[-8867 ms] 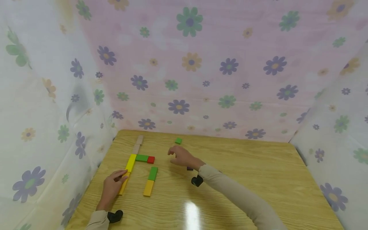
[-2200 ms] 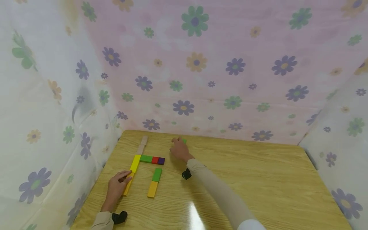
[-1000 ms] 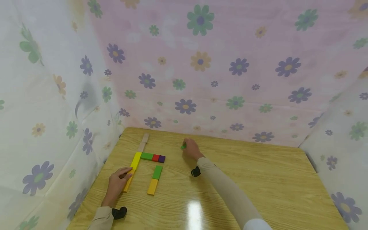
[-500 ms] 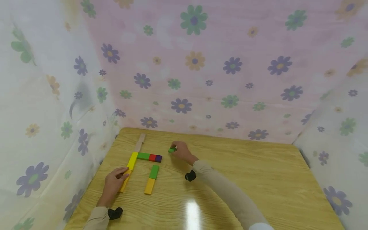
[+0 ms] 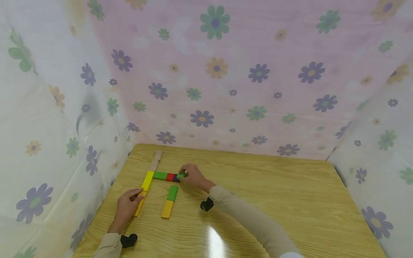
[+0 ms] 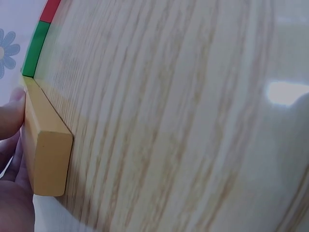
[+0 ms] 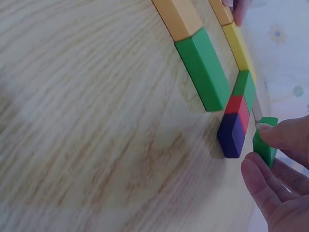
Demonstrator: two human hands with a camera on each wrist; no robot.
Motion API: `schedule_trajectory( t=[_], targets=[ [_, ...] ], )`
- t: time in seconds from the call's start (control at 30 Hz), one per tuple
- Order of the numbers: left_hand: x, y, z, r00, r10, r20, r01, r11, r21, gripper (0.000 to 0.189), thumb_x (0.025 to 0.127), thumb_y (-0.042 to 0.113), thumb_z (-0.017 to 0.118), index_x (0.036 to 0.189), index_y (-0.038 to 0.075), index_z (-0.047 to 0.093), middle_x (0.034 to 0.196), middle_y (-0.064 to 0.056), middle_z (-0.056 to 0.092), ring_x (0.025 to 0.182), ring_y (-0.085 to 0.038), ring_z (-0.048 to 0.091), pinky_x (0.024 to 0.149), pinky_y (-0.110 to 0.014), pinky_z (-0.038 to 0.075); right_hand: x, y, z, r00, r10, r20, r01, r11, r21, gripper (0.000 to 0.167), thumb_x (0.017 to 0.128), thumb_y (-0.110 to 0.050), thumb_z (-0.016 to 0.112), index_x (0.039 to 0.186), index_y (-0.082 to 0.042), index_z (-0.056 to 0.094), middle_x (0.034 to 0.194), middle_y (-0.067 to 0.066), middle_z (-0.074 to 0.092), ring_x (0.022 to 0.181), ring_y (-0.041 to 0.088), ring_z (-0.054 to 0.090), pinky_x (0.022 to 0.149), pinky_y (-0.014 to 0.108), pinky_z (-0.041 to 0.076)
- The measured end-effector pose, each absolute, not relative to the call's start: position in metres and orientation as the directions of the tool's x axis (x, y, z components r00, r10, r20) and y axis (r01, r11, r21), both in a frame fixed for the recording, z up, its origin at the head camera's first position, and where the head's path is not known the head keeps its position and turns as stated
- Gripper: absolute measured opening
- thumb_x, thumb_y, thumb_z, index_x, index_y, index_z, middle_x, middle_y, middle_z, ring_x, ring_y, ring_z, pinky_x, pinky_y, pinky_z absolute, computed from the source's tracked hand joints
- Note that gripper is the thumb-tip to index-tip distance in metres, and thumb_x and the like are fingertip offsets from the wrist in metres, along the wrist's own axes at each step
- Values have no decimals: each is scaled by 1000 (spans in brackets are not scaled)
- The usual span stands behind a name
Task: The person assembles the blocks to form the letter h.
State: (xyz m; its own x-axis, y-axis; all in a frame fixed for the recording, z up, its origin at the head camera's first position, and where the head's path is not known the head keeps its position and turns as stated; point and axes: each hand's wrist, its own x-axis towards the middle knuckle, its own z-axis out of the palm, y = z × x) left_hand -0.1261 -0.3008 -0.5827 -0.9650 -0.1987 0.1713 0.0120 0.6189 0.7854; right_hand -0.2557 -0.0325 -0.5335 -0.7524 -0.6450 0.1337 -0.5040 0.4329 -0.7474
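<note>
My right hand (image 5: 194, 178) pinches a small green block (image 7: 264, 137) between thumb and fingers, just beside the purple block (image 7: 231, 136) that ends a short row. That row runs from a longer green block (image 5: 160, 176) through a red block (image 5: 170, 177) to the purple one. My left hand (image 5: 126, 206) rests its fingertips near the joint between a yellow block (image 5: 147, 181) and an orange block (image 5: 140, 206). In the left wrist view, the fingers lie along the left side of the orange block.
Two pale wooden blocks (image 5: 156, 160) extend the yellow line towards the back. Nearer me lies a separate green block (image 5: 172, 193), end to end with an orange-yellow block (image 5: 167, 209). Flowered cloth (image 5: 226, 89) encloses the wooden table (image 5: 274, 200) behind and at both sides.
The purple block has joined the row's end. My right hand has taken the small green block from the back and carried it left and nearer to that end. My left hand stays put.
</note>
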Motion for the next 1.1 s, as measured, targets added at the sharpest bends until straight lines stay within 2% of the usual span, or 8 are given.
schedule_trajectory(
  t=[0.3, 0.63, 1.1],
  targets=[
    [-126, -300, -583, -958, -222, 184, 8, 616, 787, 30, 84, -1, 69, 114, -4, 68, 110, -19, 64, 89, -30, 63, 68, -18, 51, -245, -45, -542, -733, -666, 137, -512, 409, -755, 17, 83, -4, 72, 99, -2, 67, 101, 10, 63, 74, 10, 58, 67, 18, 49],
    [-126, -301, -583, -959, -220, 179, 13, 598, 802, 31, 84, -1, 69, 114, -4, 67, 111, -19, 64, 94, -32, 63, 70, -16, 50, -239, -51, -557, -750, -646, 140, -530, 460, -712, 16, 85, -7, 71, 101, -3, 69, 98, 6, 62, 73, 7, 52, 64, 17, 45],
    [-126, -300, -587, -953, -239, 185, 8, 592, 806, 30, 85, 5, 70, 114, -2, 68, 111, -18, 64, 93, -31, 62, 70, -14, 49, -236, -53, -562, -744, -631, 218, -585, 458, -669, 16, 85, -5, 71, 101, -3, 70, 97, 6, 61, 77, 9, 54, 66, 15, 45]
  ],
)
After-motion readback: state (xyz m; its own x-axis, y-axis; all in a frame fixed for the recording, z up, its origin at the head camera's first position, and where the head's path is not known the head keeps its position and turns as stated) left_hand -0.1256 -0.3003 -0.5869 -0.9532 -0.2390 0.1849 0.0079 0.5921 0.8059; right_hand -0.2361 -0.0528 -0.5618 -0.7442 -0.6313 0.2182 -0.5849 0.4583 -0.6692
